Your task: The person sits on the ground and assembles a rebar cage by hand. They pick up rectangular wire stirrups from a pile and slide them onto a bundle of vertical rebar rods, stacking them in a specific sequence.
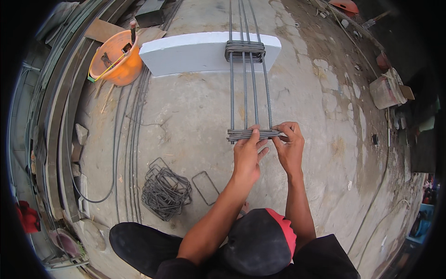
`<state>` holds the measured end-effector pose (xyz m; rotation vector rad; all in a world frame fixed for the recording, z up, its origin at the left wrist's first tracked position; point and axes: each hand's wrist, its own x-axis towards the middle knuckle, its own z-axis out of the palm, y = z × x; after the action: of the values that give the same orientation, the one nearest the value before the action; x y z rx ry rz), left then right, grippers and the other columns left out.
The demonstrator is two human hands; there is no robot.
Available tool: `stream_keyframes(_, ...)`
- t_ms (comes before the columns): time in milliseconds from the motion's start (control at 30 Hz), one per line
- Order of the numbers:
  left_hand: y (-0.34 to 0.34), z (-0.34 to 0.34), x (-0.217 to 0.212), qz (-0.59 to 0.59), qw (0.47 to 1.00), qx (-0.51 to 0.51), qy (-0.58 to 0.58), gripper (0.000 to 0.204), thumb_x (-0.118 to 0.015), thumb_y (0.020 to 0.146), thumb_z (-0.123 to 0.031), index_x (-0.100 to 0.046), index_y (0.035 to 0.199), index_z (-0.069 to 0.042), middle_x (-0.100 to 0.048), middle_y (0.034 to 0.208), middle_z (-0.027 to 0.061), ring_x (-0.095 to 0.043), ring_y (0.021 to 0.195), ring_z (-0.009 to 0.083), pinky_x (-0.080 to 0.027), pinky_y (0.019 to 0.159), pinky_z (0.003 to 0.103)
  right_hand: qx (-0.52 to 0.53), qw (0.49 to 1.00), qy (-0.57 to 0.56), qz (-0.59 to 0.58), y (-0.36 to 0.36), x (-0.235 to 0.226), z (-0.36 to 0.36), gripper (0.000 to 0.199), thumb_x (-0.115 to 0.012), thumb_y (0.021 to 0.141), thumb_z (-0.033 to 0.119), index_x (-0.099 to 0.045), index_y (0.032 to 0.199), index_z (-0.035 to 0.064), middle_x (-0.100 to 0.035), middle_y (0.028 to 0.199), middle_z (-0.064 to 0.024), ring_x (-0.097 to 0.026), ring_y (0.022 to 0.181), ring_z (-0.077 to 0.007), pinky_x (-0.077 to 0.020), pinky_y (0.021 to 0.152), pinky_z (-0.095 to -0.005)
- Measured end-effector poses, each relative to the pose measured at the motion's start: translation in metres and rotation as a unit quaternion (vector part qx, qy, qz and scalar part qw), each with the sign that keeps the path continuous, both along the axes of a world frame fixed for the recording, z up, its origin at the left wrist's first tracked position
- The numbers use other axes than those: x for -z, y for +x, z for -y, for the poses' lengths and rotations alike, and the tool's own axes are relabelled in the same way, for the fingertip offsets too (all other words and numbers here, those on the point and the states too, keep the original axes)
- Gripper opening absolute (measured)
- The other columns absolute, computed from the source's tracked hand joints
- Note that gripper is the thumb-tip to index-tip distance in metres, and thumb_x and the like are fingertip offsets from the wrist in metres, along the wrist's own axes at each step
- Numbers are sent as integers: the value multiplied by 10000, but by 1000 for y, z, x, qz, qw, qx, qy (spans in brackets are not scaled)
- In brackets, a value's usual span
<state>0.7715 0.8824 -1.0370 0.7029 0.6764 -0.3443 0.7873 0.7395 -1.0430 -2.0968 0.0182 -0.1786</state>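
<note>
The right hand (290, 149) is drawn together at the right end of the near stirrup bundle (242, 135), pinching it between the thumb on the near side and the curled fingers on the far side. The left hand (247, 160) contacts the same bundle near its middle: one digit lies across the bars, and the other fingers are partly spread to the right. Whether those fingers close beneath the bundle cannot be told.

The near bundle consists of thin grey steel loops stacked together, set crosswise at the near ends of four long steel rods (232, 93). The rods run toward the far side, passing over a white block (186, 55). A far stirrup bundle (244, 50) encircles the rods at the block.

A tangled pile of stirrups (166, 193) lies on the concrete floor (334, 181) to the near left. A single rectangular stirrup (212, 182) lies just to the right of the pile. An orange bucket (129, 69) containing tools stands at the far left, beside the block.
</note>
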Motion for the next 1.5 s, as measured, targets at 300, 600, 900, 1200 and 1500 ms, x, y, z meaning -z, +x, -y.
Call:
stream_keyframes(300,15,-10,0,-5,998,-5,-57,383,-662,1073,-138,-568,1408,24,-646,1333,167,-669,1247,321,-575,1025,421,-89,975,118,-165,37,5,42,421,-815,863,-10,-730,1276,-2,-711,1240,-140,-740,1000,-228,-659,895,-370)
stream_keyframes(600,-21,-82,-34,33,984,175,8,603,-665,1079,-326,-454,1478,73,-575,1461,275,-623,1350,390,-562,1071,437,-80,933,223,-270,37,13,43,560,-828,903,78,-630,1412,-48,-691,1320,-200,-737,1076,-269,-647,901,-357)
stream_keyframes(900,-13,-83,55,77,970,1,230,866,-795,966,-498,-487,1563,49,-731,1163,183,-730,1095,261,-598,960,367,-41,882,370,-290,26,28,24,680,-798,986,272,-531,1529,-37,-612,1434,-233,-677,1236,-301,-585,1086,-443)
stream_keyframes(1200,80,-77,45,102,960,86,245,858,-848,936,-408,-500,1528,106,-684,1268,207,-688,1178,245,-586,1006,366,-20,906,330,-263,76,44,23,771,-816,971,279,-480,1493,-179,-669,1346,-281,-690,1241,-332,-561,1112,-409)
stream_keyframes(1500,140,-66,25,156,959,68,226,759,-808,975,-311,-489,1501,133,-611,1425,240,-623,1331,304,-514,1160,409,30,910,361,-202,127,38,11,606,-765,1017,335,-630,1365,-143,-728,1254,-196,-708,1157,-255,-571,1071,-392)
